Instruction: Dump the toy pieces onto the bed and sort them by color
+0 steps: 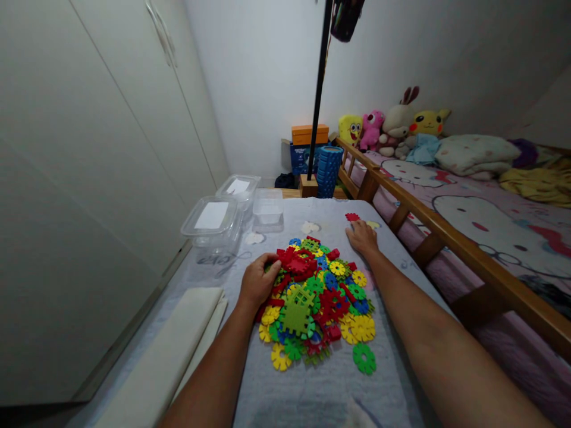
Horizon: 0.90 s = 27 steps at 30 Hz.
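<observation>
Presently, I find one red piece (352,217) set apart at one o'clock by the right hand's (363,238) bent fingers, the heap (297,318) lying mixed at centre, the left hand (260,278) half-curled against red pieces (297,261) at ten o'clock, both grips undeterminable.

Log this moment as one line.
left hand: against mixed-colour pile; right hand: at red piece beyond pile; clear boxes: beyond left hand

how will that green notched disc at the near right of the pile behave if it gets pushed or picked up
The green disc looks like thin plastic, so it is probably light and fairly stiff. Lying flat on the cloth, it would likely slide rather than roll. Its notched rim might catch slightly.
</observation>
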Each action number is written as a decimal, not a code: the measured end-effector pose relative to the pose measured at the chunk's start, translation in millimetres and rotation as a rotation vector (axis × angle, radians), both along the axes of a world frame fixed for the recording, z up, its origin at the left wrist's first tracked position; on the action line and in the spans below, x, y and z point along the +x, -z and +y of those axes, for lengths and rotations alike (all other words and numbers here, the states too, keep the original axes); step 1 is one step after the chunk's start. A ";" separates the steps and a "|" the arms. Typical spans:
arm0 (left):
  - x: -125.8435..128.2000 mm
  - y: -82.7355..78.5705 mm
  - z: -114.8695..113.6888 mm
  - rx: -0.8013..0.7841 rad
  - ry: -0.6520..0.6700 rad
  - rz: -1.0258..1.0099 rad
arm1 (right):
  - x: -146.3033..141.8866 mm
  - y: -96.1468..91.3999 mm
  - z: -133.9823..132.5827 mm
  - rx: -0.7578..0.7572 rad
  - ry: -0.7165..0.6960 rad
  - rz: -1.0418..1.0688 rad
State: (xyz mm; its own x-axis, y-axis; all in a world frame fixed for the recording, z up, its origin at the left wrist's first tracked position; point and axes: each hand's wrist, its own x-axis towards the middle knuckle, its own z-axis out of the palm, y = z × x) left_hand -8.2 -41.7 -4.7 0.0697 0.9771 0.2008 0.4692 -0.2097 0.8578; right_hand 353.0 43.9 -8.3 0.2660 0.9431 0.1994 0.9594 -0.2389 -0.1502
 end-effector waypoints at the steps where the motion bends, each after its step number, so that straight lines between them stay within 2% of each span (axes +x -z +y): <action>1: 0.0 -0.2 -0.1 0.001 0.001 0.000 | -0.4 0.2 0.2 -0.002 0.001 -0.005; 18: 2.0 -8.2 -3.1 -0.009 0.001 -0.010 | -2.2 0.6 -0.3 -0.035 0.025 -0.049; 27: 0.1 -5.7 -3.0 -0.014 0.018 -0.007 | -1.3 -3.2 -3.9 0.032 0.042 0.063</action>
State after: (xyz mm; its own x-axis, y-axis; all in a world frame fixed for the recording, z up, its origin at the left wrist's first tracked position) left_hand -8.1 -44.7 1.0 0.0862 0.9784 0.1879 0.4592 -0.2064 0.8640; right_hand 351.7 40.0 -5.1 0.3184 0.9242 0.2111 0.9369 -0.2728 -0.2187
